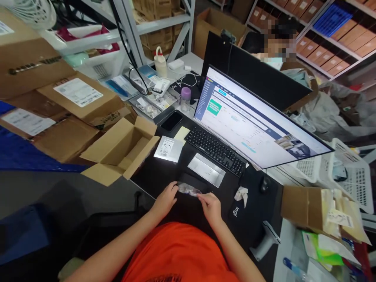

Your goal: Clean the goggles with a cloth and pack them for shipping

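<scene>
I'm reading counts off the head feed. Hands of the wearer: 2 — left hand (pixel 167 200), right hand (pixel 210 206). Clear plastic packet (pixel 189 189) between them: 1. Flat silvery packets (pixel 206 169) on the desk: 2. I also get 1 keyboard (pixel 216 150), 1 mouse (pixel 264 184), 1 phone (pixel 172 121), 1 handheld scanner (pixel 266 241), 1 crumpled tissue (pixel 241 194). Lit monitor (pixel 249 125): 1. Webcam (pixel 228 37): 1. Purple-capped bottle (pixel 185 98): 1. Open carton (pixel 117 150) left of the desk: 1. Co-worker (pixel 279 39): 1. Shelf cartons (pixel 339 66) — several, can't count exactly, cut off.
</scene>
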Available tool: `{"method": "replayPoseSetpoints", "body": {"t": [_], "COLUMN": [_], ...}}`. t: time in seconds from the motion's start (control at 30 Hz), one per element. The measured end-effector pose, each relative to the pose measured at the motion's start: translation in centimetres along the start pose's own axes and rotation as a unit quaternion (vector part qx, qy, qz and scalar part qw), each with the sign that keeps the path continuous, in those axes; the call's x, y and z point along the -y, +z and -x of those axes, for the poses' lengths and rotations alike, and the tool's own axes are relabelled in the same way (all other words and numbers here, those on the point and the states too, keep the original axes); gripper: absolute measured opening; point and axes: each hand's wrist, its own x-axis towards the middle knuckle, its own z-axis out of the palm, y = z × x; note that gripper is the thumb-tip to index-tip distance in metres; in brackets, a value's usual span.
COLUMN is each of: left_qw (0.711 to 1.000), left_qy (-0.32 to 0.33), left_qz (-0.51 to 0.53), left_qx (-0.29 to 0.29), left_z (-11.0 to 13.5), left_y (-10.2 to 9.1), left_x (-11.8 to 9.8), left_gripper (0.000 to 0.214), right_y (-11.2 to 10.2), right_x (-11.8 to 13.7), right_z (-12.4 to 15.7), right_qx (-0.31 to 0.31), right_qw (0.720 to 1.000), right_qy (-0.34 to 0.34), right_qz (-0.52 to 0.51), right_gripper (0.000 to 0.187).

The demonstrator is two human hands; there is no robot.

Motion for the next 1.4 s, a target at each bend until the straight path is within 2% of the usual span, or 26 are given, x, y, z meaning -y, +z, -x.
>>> {"method": "replayPoseSetpoints", "body": {"t": [0.23,0.4,0.47,0.57,0.63,0.7,0.8,0.9,1.0,1.1,1.17,1.3,1.4], "left_qw": [1.0,0.998,0.995,0.988,0.985,0.985,0.986,0.985,0.983,0.982,0.984,0.986,0.985], "left_qy": [0.008,0.068,0.102,0.148,0.164,0.164,0.152,0.152,0.165,0.172,0.161,0.143,0.141], "left_qz": [0.015,-0.007,-0.016,-0.029,-0.039,-0.049,-0.063,-0.068,-0.061,-0.049,-0.044,-0.048,-0.067], "left_qx": [0.0,-0.002,0.002,0.018,0.029,0.035,0.039,0.047,0.058,0.065,0.065,0.069,0.079], "left_z": [0.4,0.0,-0.6,-2.0,-3.2,-4.3,-5.4,-5.4,-4.7,-3.8,-3.3,-2.6,-2.5], "left_y": [0.4,-0.2,-0.5,-0.7,-0.7,-0.5,-0.1,0.1,0.0,-0.3,-0.4,-0.5,-0.5], "left_x": [0.8,-0.1,-0.9,-2.2,-2.9,-3.4,-3.6,-3.5,-3.4,-3.1,-2.9,-2.8,-3.2], "left_gripper": [0.046,0.048,0.059,0.087,0.104,0.111,0.101,0.084,0.072,0.061,0.057,0.059,0.071], "right_y": [1.0,1.0,0.4,-0.8,-1.5,-2.0,-2.3,-2.2,-1.9,-1.4,-1.2,-1.5,-2.3], "right_x": [0.1,0.5,0.4,0.0,-0.6,-1.4,-2.9,-4.2,-4.8,-4.7,-4.4,-3.9,-3.4], "right_z": [-0.8,-1.6,-1.7,-1.3,-0.5,0.8,2.8,4.1,4.1,3.1,2.4,1.5,1.7], "right_qx": [0.095,0.106,0.111,0.125,0.134,0.134,0.11,0.084,0.084,0.111,0.136,0.177,0.196], "right_qw": [0.988,0.982,0.983,0.983,0.984,0.986,0.99,0.988,0.984,0.979,0.974,0.959,0.949], "right_qy": [0.012,0.012,-0.002,-0.026,-0.035,-0.027,0.026,0.1,0.139,0.145,0.148,0.157,0.164], "right_qz": [0.121,0.153,0.149,0.131,0.115,0.099,0.084,0.079,0.079,0.089,0.108,0.157,0.187], "right_gripper": [0.034,0.032,0.03,0.028,0.027,0.027,0.03,0.042,0.057,0.067,0.061,0.032,0.027]}}
